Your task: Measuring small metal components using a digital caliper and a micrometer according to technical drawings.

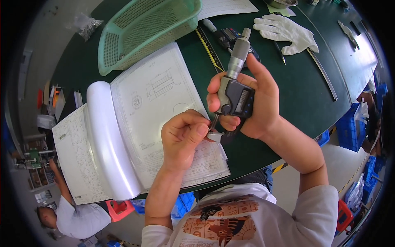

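A digital outside micrometer (240, 91) with a grey thimble and a small display is gripped in my right hand (265, 105), fingers wrapped round its frame. The thimble points up and away from me. My left hand (181, 138) is closed in a pinch beside the micrometer's measuring jaw, thumb against forefinger. Whatever sits between those fingertips is too small and covered to make out. Under both hands lies an open folder of technical drawings (164, 92) in clear sleeves, its curled pages (108, 140) bulging at the left.
A green plastic basket (111, 51) stands at the far left of the dark green table. Behind the micrometer lie a second digital micrometer (224, 39) and a yellow-black rule (209, 48). Farther right are a white glove (284, 33), a pen (279, 53) and a metal strip (323, 75). Another person (78, 216) works at left.
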`<state>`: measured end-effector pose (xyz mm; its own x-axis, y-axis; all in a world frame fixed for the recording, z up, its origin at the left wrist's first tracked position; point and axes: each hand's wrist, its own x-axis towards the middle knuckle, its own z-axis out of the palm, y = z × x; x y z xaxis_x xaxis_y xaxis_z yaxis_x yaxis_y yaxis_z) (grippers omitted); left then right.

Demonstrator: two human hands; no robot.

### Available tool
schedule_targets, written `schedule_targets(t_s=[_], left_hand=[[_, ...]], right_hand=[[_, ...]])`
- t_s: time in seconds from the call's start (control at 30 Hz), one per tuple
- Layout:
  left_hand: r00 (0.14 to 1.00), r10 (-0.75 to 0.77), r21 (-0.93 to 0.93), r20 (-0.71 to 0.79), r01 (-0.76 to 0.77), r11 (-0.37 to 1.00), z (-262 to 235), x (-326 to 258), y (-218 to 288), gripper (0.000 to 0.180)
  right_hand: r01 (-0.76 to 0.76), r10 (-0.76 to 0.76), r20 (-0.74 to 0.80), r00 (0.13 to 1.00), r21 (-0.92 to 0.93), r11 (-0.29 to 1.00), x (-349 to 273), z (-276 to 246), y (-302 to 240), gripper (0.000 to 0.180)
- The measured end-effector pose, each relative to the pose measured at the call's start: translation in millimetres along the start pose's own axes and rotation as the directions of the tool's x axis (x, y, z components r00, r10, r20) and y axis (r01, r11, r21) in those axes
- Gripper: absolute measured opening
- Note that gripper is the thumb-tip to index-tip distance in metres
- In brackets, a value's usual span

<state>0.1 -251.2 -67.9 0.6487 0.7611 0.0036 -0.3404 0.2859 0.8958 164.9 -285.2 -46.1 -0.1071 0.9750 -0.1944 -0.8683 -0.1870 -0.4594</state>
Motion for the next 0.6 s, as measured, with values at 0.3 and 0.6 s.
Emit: schedule_targets(t_s=[0.3, 0.6], left_hand=[[1.000, 0.005, -0.011, 0.001, -0.005, 1.000, 0.3, 0.1, -0.9, 0.011], [1.000, -0.013, -0.023, 0.000, 0.013, 1.000, 1.0, 0.2, -0.1, 0.011]], right_hand=[[-0.015, 0.016, -0.030, 0.999, 0.006, 1.000, 0.4, 0.5, 0.4, 0.066], [-0.015, 0.015, -0.045, 0.999, 0.012, 1.000, 0.3, 0.5, 0.7, 0.066]])
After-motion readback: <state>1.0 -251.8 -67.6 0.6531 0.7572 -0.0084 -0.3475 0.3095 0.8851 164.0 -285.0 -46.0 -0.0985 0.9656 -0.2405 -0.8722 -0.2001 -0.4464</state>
